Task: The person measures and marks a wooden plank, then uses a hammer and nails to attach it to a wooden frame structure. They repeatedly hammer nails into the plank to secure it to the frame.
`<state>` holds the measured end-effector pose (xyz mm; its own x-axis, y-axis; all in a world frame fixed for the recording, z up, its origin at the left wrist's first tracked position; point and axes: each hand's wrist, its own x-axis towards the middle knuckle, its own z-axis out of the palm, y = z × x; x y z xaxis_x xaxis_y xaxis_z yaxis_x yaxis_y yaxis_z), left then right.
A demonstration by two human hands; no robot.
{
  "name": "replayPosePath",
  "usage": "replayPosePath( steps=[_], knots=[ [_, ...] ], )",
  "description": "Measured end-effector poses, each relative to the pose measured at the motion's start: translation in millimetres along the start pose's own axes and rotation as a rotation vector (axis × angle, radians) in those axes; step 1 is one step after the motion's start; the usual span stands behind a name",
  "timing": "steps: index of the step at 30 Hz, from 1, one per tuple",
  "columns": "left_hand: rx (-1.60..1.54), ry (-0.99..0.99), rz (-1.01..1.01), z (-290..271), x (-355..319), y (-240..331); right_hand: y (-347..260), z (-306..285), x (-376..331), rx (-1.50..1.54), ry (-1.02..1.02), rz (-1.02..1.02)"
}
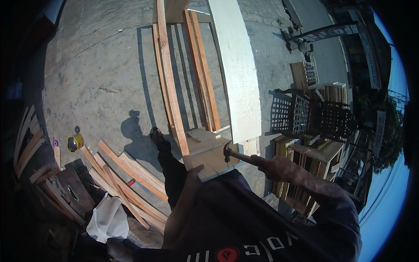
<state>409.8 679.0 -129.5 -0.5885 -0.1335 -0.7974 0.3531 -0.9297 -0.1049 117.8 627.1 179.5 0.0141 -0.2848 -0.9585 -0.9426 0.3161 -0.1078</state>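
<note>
My right hand (271,168) is closed round the handle of a claw hammer (238,155). The hammer's dark head is over the near end panel (214,162) of a long wooden frame; from this angle I cannot tell whether it touches the wood. What looks like a small nail stands near the head. At the panel's left corner, my left hand (193,174) grips the wood, thumb on top and the other fingers mostly hidden. Long reddish rails (168,74) run away from this end. A wide pale board (238,65) lies along the frame's right side.
Loose timber strips (126,183) are piled on the concrete at left, near a white cloth sack (108,218) and a yellow tape roll (75,143). Dark lattice chairs (297,114) and a wooden crate-like frame (314,163) stand at right. My foot (156,134) is left of the rails.
</note>
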Motion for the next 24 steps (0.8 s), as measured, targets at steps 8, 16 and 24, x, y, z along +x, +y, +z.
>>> replayPosePath(
  steps=[8, 16, 24],
  knots=[
    [-0.066, -0.041, 0.014, -8, 8, -9, 6, 2, 11, 0.171, 0.559, 0.003],
    [-0.123, -0.023, -0.085, -8, 11, -10, 2, 8, 7, 0.201, 0.651, 0.072],
    [-0.038, 0.002, 0.028, 1, 7, -12, -2, -1, 3, 0.369, 0.831, 0.103]
  ],
)
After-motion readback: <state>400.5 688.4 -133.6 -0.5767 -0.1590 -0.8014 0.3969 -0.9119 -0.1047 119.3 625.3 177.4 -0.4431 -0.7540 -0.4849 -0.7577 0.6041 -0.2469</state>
